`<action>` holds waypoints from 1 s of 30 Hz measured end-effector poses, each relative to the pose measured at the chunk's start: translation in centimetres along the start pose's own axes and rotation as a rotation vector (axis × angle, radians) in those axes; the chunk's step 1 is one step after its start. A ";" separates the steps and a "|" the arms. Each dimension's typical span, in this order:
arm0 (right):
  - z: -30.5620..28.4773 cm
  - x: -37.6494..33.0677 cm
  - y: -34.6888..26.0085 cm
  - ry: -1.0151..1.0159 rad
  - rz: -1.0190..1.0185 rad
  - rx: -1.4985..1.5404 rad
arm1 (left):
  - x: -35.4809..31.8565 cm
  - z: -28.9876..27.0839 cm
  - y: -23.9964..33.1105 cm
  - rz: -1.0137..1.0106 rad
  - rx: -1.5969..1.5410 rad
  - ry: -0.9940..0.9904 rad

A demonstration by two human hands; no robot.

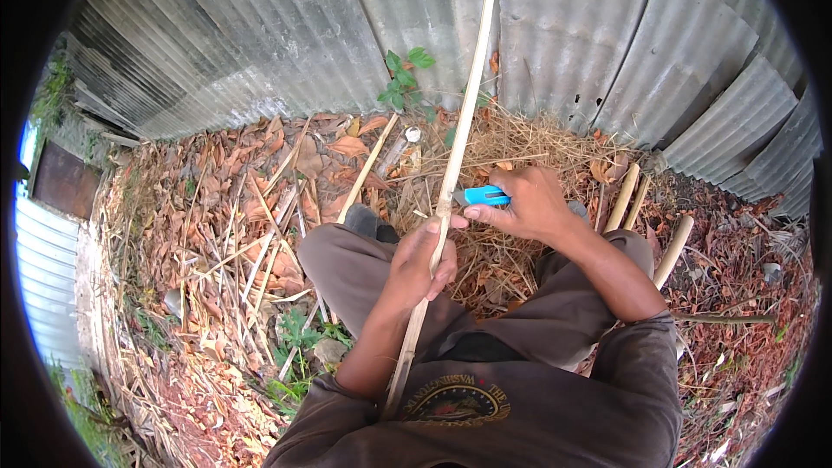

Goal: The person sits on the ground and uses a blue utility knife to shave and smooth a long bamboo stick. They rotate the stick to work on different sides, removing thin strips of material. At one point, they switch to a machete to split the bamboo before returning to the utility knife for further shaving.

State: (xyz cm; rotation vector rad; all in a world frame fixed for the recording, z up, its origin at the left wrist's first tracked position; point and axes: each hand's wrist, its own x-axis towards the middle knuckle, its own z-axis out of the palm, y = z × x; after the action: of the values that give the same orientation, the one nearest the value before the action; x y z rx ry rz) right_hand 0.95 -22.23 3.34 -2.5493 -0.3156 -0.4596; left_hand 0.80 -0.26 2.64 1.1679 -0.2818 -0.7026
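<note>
A long pale strip of split wood, perhaps bamboo (pixel 466 126), slants from my lap up and away past my knees. My left hand (pixel 423 262) is closed round its lower middle, and the near end rests against my shirt. My right hand (pixel 527 206) grips a bright blue utility knife (pixel 487 197). The knife's blade meets the strip just above my left fingers, at a darker spot that looks like a node. My right thumb lies along the knife's handle, close to my left fingertips.
A corrugated metal fence (pixel 581 35) stands ahead. Dry leaves (pixel 260 156) and thin loose sticks (pixel 260 269) litter the ground at left. Several thicker pale poles (pixel 622 198) lie beside my right knee. A small green plant (pixel 401 78) grows at the fence's foot.
</note>
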 end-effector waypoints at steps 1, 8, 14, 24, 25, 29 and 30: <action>0.4 -0.1 0.0 -0.004 -0.020 -0.021 | -0.1 0.1 0.2 -0.024 0.031 0.015; 1.5 0.1 0.6 0.066 -0.140 -0.168 | -0.8 0.6 -0.2 -0.090 0.117 0.041; -0.3 3.7 5.8 0.176 0.177 -0.242 | -0.9 0.9 -1.2 -0.196 -0.056 -0.041; 2.5 0.7 1.4 -0.020 -0.059 -0.196 | -1.4 0.4 -0.8 -0.099 0.204 0.061; 2.1 1.1 1.6 -0.043 -0.065 -0.231 | -1.4 0.4 -0.6 -0.089 0.251 0.061; 2.9 1.6 2.2 0.097 -0.148 -0.233 | -1.2 0.6 0.1 -0.070 0.345 0.067; 2.9 1.8 2.5 0.108 -0.139 -0.229 | -1.1 0.5 0.2 -0.071 0.343 0.070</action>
State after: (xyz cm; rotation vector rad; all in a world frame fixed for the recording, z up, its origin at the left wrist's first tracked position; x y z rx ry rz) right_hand 4.13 -22.51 0.56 -2.7209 -0.4238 -0.7210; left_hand -0.27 0.09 3.20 1.5325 -0.3111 -0.6899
